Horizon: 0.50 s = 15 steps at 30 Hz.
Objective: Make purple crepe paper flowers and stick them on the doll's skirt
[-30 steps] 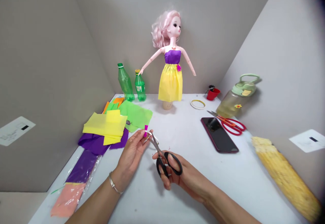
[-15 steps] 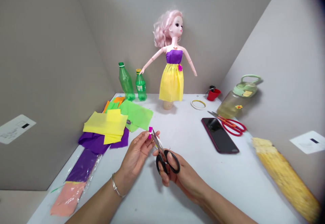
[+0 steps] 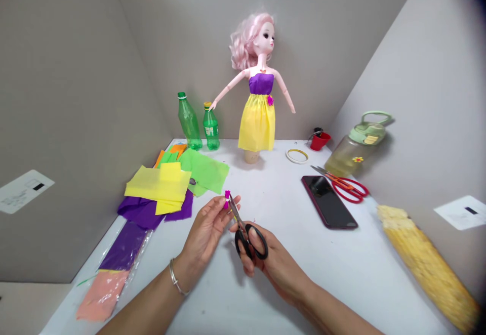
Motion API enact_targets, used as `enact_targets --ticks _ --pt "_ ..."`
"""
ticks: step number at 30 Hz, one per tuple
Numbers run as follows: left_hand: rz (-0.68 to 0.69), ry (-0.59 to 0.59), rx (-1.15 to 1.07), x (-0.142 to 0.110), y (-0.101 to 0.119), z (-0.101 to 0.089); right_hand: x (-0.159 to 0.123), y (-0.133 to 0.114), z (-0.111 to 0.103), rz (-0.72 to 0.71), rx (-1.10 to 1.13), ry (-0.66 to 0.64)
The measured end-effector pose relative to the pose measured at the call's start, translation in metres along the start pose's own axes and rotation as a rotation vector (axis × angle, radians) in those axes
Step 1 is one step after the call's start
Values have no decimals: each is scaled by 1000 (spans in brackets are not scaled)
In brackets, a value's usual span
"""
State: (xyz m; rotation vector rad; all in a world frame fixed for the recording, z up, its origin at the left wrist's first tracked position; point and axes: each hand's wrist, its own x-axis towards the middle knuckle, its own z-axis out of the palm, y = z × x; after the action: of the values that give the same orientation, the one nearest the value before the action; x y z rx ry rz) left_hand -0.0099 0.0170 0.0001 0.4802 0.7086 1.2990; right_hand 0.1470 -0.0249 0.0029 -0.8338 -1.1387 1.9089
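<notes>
My left hand (image 3: 208,223) pinches a small magenta piece (image 3: 227,199), tied or wrapped with white at its middle, between thumb and fingertips. Scissors (image 3: 248,241) with black handles are in my right hand (image 3: 271,254), thumb and fingers through the loops. Their blades point up and to the left, the tips right beside the magenta piece. Beyond my hands stands a pink-haired doll (image 3: 260,84) in a purple top and yellow skirt, with a magenta flower at the waist. Something yellow and white near my left fingers is mostly hidden.
Fabric sheets (image 3: 157,185) in yellow, green and purple and a plastic-wrapped packet (image 3: 114,269) lie left. Green bottles (image 3: 190,125) stand behind. At right are a phone (image 3: 328,202), red-handled scissors (image 3: 347,188), a drink bottle (image 3: 355,142), a ring (image 3: 296,156) and a yellow block (image 3: 425,264).
The scissor blades have drawn closer together beside the magenta piece, whose top edge now looks more ragged and narrower. Both hands stay nearly in place.
</notes>
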Motion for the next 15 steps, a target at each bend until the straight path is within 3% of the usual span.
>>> enact_targets --ticks 9,15 --pt "-6 -3 -2 1 0 1 -2 -1 1 -63 -65 39" --pt "6 5 -4 0 -1 2 -2 -1 0 -14 -42 80"
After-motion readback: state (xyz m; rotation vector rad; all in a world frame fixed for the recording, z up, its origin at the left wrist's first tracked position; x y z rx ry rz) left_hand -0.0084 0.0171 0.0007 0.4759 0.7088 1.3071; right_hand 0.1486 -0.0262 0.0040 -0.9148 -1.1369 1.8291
